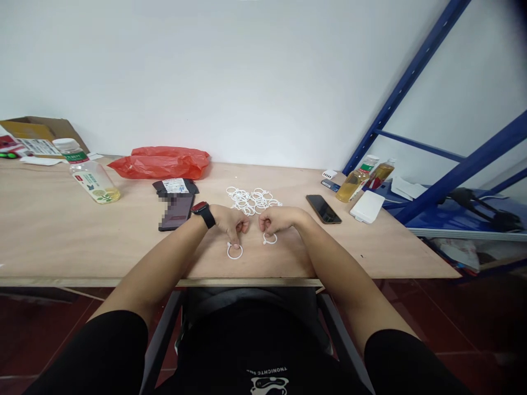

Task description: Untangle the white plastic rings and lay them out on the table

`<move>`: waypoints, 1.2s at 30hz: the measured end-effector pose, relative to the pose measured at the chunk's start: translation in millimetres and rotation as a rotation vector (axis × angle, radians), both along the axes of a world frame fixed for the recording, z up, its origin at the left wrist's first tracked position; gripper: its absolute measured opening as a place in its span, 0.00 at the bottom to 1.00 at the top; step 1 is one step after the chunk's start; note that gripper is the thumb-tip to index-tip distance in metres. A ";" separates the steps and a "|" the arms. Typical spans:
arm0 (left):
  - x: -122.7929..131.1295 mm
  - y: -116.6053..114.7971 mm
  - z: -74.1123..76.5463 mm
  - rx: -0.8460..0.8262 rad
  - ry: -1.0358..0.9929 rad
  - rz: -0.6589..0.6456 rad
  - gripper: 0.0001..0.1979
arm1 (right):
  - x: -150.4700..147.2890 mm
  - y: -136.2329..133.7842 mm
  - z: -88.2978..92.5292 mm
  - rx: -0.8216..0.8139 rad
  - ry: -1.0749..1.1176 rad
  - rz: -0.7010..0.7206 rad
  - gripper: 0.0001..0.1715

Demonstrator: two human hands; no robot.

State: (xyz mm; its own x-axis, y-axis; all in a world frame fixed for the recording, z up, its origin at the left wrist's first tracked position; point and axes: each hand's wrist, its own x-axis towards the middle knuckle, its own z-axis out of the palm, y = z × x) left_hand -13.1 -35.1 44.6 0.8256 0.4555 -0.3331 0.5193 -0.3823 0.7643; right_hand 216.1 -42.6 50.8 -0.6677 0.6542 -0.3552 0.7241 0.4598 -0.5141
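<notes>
My left hand (231,221), with a black watch on its wrist, rests on the wooden table (61,236) and pinches a white plastic ring (234,251) with curled fingers. My right hand (275,219) sits close beside it, fingers curled, pinching a second white ring (270,238). Both rings lie flat on the table just in front of the fingertips. A pile of several more white rings (252,199) lies just beyond both hands.
A dark phone (323,209), a white power bank (367,207) and two bottles of yellow liquid (354,182) lie to the right. A black pouch (176,204), a red plastic bag (162,162), a clear bottle (88,174) and a cardboard box (35,134) are at left. Blue shelving (453,170) stands at right.
</notes>
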 end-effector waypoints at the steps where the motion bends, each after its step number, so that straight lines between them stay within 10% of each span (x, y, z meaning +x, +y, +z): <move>1: 3.9 -3.3 0.5 0.023 0.033 -0.013 0.21 | -0.5 1.0 -1.1 0.018 -0.006 -0.006 0.08; 11: 12.5 1.9 -6.4 0.236 -0.054 0.112 0.02 | 17.1 13.2 1.3 0.194 -0.022 -0.187 0.07; 27: 11.4 18.6 -12.6 0.369 -0.580 0.604 0.08 | 3.4 12.4 -11.7 0.064 0.226 -0.092 0.07; 36: 8.8 25.7 -13.6 0.214 -0.676 0.671 0.22 | -2.6 21.9 -24.2 0.114 0.545 -0.247 0.18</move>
State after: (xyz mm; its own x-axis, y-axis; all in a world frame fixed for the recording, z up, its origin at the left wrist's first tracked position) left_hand -4.3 -9.5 31.0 0.3593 0.8962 0.2601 0.1569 -0.3328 0.9298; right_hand 213.4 -20.7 26.6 -0.5575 0.8266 0.0764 0.4625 0.3857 -0.7983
